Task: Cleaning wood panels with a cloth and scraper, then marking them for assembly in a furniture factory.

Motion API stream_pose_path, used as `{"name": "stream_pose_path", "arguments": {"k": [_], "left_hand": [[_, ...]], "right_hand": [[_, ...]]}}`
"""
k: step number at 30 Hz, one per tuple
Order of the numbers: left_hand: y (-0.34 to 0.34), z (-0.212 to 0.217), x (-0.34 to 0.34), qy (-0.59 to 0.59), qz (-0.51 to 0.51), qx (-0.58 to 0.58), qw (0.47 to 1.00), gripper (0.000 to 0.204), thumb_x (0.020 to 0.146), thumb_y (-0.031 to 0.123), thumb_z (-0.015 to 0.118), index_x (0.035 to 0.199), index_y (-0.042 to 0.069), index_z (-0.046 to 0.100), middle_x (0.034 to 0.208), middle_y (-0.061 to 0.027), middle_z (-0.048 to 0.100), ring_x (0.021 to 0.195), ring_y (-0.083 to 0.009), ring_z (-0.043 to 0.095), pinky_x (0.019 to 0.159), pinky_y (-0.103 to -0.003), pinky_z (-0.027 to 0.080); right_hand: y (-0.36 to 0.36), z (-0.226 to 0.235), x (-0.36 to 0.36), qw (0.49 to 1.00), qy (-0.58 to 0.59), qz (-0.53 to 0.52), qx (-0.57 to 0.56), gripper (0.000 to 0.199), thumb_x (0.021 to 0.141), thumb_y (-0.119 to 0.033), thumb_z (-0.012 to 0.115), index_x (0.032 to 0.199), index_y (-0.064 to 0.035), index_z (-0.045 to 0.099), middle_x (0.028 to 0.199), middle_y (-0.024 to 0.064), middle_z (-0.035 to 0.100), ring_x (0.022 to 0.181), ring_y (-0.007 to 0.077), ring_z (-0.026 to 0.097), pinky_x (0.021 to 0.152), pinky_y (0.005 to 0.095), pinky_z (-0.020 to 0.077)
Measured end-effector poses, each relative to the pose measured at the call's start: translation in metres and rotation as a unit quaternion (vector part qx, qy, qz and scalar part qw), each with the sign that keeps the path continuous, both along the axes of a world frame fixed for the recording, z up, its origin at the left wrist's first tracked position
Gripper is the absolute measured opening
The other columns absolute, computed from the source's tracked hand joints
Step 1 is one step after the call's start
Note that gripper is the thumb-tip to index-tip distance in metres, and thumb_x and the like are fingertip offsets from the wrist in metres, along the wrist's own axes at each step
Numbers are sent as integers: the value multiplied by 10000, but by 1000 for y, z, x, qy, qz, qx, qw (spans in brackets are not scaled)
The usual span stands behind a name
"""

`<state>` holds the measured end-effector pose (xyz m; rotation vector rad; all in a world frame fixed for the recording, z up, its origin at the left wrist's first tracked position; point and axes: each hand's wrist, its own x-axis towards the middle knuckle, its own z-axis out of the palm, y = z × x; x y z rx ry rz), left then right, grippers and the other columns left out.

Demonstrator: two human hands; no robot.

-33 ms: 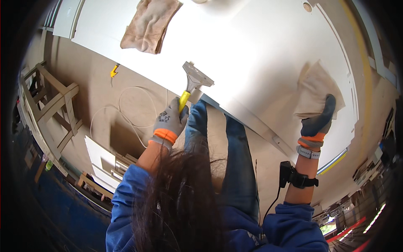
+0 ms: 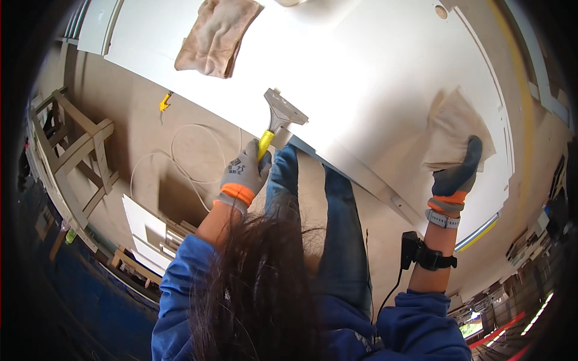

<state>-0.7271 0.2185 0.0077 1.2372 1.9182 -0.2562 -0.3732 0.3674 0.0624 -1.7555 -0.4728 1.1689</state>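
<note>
In a grey glove with an orange cuff, my left hand [image 2: 242,173] is closed round the yellow handle of a wide-bladed scraper [image 2: 282,111]. Its metal head points away from me, over the near edge of a large white panel [image 2: 355,78]. Toward the panel's right side, my right hand [image 2: 456,169], gloved alike, grips a beige folded cloth [image 2: 453,129] lying against the white surface. The fingers beneath that cloth are hidden. Farther off on the left, a brown folded cloth [image 2: 215,39] lies on the panel, apart from both hands.
A wooden trestle frame [image 2: 90,144] stands on the floor at left. Near it lie a thin looped hose [image 2: 174,150] and a yellow air-gun-like fitting [image 2: 164,102] beside the panel's edge. White boards [image 2: 144,225] lean low at left. A round hole [image 2: 441,11] pierces the panel's far right.
</note>
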Motion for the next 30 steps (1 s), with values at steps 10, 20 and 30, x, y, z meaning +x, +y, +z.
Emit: {"name": "stream_pose_path", "arguments": {"k": [10,20,30], "left_hand": [[58,11,15,-25,-19,-45,999,294,937,300,571,1054,45,480,873,-244,677,830,-444,659,734,-512,518],[102,8,27,-24,-58,-23,998,305,929,270,577,1050,10,472,800,-269,661,788,-445,659,722,-502,521],[174,9,60,-9,-87,-25,996,341,953,340,539,1061,19,497,870,-247,683,847,-416,673,778,-481,530]], "right_hand": [[-3,1,20,998,28,18,59,490,981,-247,554,1368,28,433,1304,137,537,1169,231,558,968,341,494],[-25,-11,55,979,-152,82,105,545,929,-47,617,1421,-19,385,1380,174,458,1205,273,532,1031,359,470],[-40,-6,78,784,-557,241,131,702,826,-68,751,1418,-7,379,1350,204,506,1180,324,565,1007,382,487]]}}
